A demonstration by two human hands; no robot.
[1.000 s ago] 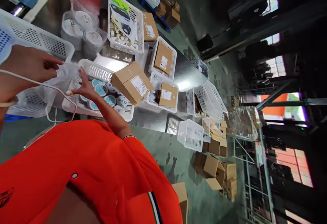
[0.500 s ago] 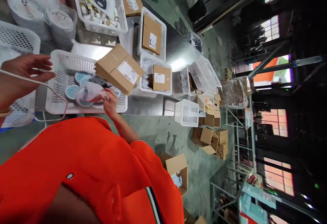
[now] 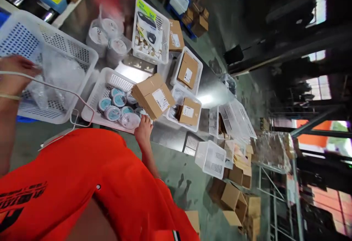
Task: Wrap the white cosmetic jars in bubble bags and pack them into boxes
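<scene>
In the head view my left hand point(image 3: 18, 72) reaches into the large white basket point(image 3: 92, 54) on the left. Its fingers are closed at the edge of a clear plastic bag point(image 3: 40, 90). My right hand point(image 3: 144, 128) rests at the front right of a second white basket point(image 3: 90, 114), fingers a little apart, close by round tubs with pale blue and white lids point(image 3: 112, 113). Left of this hand, on the tubs, lies a bubble-wrap bag point(image 3: 130, 120). Over the basket's right end sits a stack of flat cardboard boxes point(image 3: 151, 90) with a white label.
Wrapped stacks of round white lids point(image 3: 98, 37) stand behind. Beyond them a basket point(image 3: 165, 32) holds small bottles and a printed sheet. Further right are two baskets with folded cardboard point(image 3: 187, 74). A white cable point(image 3: 57, 87) runs across from my left wrist.
My left hand has moved into the left basket and closed at the clear bag. My right hand has let go of the bubble-wrap bag, which now lies on the tubs. The view has shifted left.
</scene>
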